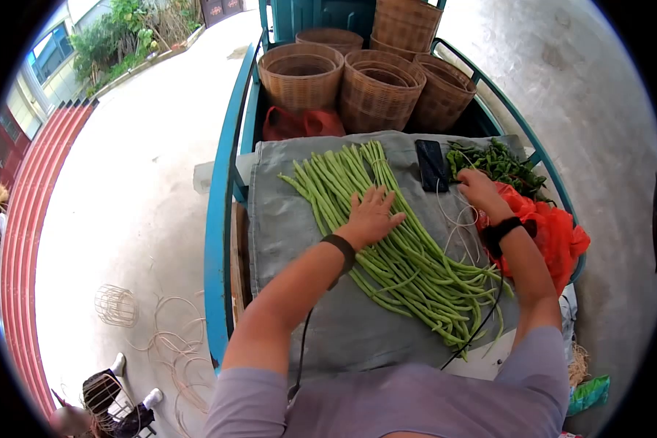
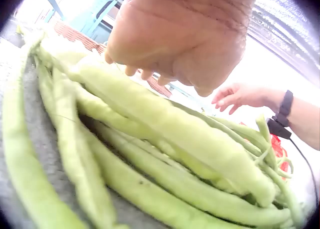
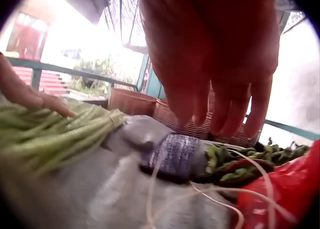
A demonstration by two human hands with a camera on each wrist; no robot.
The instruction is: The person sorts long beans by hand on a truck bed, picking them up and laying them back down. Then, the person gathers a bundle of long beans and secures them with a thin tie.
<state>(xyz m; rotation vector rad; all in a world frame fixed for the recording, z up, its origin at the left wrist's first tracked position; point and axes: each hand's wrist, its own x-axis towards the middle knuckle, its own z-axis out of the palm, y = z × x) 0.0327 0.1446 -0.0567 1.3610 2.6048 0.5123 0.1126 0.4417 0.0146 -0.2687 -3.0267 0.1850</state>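
A large spread of long green beans (image 1: pixel 409 255) lies lengthwise on a grey cloth (image 1: pixel 285 248), its far end gathered into a tied-looking bunch. My left hand (image 1: pixel 371 217) lies over the upper part of the beans with its fingers spread; the left wrist view shows the beans (image 2: pixel 165 134) close under the palm. On the right, my right hand (image 1: pixel 480 193) hovers palm down near a dark phone (image 1: pixel 432 166), a pile of green peppers (image 1: pixel 500 164) and loops of thin pale string (image 1: pixel 456 226). Its fingers hang loosely in the right wrist view, with nothing seen between them.
Woven baskets (image 1: pixel 383 89) stand stacked at the back of the blue cart, beside a red bag (image 1: pixel 303 124). A red plastic bag (image 1: pixel 551 237) sits by my right forearm. The cart's side rail (image 1: pixel 223 219) runs along the left. Another person works on the ground, lower left.
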